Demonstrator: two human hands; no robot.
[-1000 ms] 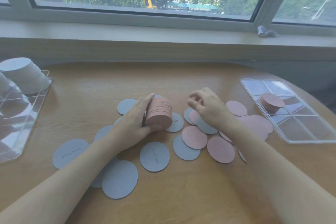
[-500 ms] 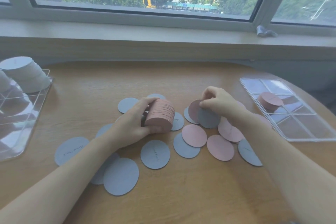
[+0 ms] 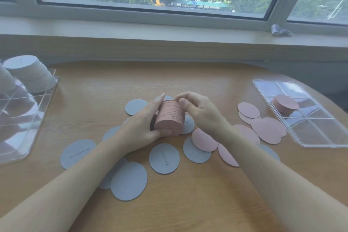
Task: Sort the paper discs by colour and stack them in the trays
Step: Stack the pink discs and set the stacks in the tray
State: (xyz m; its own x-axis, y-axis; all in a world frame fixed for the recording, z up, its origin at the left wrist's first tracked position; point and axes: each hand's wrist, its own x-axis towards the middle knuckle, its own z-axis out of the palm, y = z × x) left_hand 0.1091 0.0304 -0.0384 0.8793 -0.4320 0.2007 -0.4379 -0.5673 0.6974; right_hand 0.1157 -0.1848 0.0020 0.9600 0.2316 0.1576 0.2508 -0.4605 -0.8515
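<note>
Loose grey discs (image 3: 164, 158) lie scattered from 6 to 9 o'clock on the table (image 3: 188, 203), pink discs (image 3: 268, 130) toward 3. A clear tray (image 3: 320, 137) at 3 o'clock holds a short pink pile (image 3: 285, 103); another tray (image 3: 24, 118) at 9 holds white stacks (image 3: 28, 71). At centre, the left hand (image 3: 141, 128) grips a pink disc stack (image 3: 169, 117), tipped on edge, its axis running toward 1 o'clock. The right hand (image 3: 199, 111), fingers curled, pinches the stack's far end.

bare table (image 3: 188, 79) behind, loose discs (image 3: 163, 158) in front, trays (image 3: 320, 137) flanking
</note>
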